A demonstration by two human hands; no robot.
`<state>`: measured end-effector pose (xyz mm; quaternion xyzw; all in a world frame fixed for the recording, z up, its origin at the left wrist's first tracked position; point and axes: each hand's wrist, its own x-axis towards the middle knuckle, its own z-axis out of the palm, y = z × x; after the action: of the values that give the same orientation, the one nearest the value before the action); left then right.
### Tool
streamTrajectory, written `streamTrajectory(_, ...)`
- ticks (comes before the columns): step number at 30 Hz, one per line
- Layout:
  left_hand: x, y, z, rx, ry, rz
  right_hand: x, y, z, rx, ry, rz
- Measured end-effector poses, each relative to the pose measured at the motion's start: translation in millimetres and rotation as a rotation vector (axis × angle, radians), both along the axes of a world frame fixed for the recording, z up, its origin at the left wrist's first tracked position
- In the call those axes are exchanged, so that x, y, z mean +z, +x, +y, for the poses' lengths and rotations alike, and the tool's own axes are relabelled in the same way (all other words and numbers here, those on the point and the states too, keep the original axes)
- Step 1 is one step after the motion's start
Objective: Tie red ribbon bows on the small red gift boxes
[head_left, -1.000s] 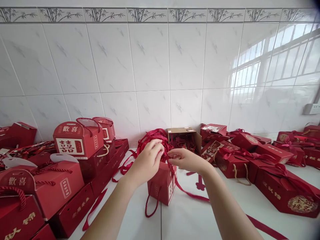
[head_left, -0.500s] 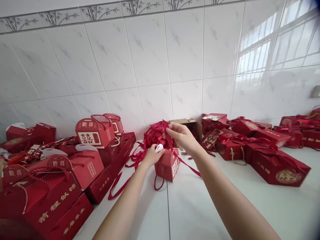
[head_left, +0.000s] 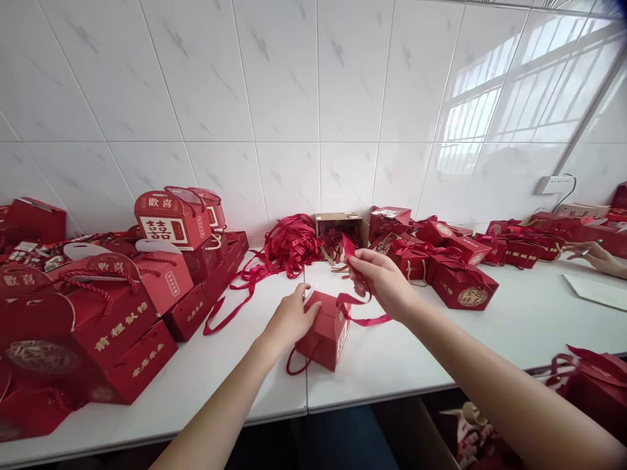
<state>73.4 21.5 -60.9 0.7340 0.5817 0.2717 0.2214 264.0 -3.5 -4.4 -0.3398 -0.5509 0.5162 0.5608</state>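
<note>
A small red gift box (head_left: 327,333) with a red cord handle stands on the white counter (head_left: 392,359) near its front edge. My left hand (head_left: 292,318) rests on the box's top left side, fingers curled against it. My right hand (head_left: 382,281) is just above and right of the box, pinching a red ribbon (head_left: 360,313) that loops down over the box top and trails to the right.
Stacked red gift boxes (head_left: 122,307) crowd the left side. A pile of loose red ribbons (head_left: 291,241) and an open cardboard box (head_left: 340,228) sit by the tiled wall. More ribboned red boxes (head_left: 455,277) lie right. Another person's hand (head_left: 595,256) shows at far right.
The view has tilted down and the counter's front edge now shows. My right hand has lowered with the ribbon, and my left hand has shifted onto the box's top.
</note>
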Motion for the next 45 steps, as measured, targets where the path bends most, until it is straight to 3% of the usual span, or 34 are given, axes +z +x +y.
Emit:
streamTrajectory(3, -0.9, -2.2, -36.6, 0.014, 0.011, 0.006, -16.1, -4.0, -28.4, 0.06, -0.127, -0.018)
streamTrajectory(6, -9.4, -0.8, -58.6, 0.039, 0.031, -0.129, -25.9, -12.7, -44.4, 0.12, -0.149, -0.107)
streamTrajectory(10, -23.1, 8.7, -68.2, 0.063, 0.039, -0.604, -34.3, -23.9, -49.2, 0.116, -0.109, -0.233)
streamTrajectory(14, -20.6, 17.9, -75.9, 0.065, -0.218, -1.123, -40.3, -29.7, -47.5, 0.115, -0.141, -0.285)
streamTrajectory(18, -13.1, 18.6, -84.5, 0.068, -0.314, -1.311, -39.8, -30.8, -46.8, 0.1, -0.172, -0.322)
streamTrajectory(31, -18.9, 16.4, -93.3, 0.054, -0.311, -1.254, -42.5, -36.9, -34.9, 0.151, -0.148, -0.54)
streamTrajectory(37, -19.1, 9.8, -84.7, 0.083, -0.104, -0.951, -37.0, -40.6, -31.0, 0.168, -0.138, -0.633)
streamTrajectory(41, -15.0, -2.6, -69.6, 0.021, -0.056, -0.773, -34.1, -39.9, -32.1, 0.169, -0.099, -0.715)
streamTrajectory(45, -19.3, -41.9, -57.3, 0.105, 0.082, -0.468, -25.4, -18.9, -33.7, -0.073, 0.1, -0.763)
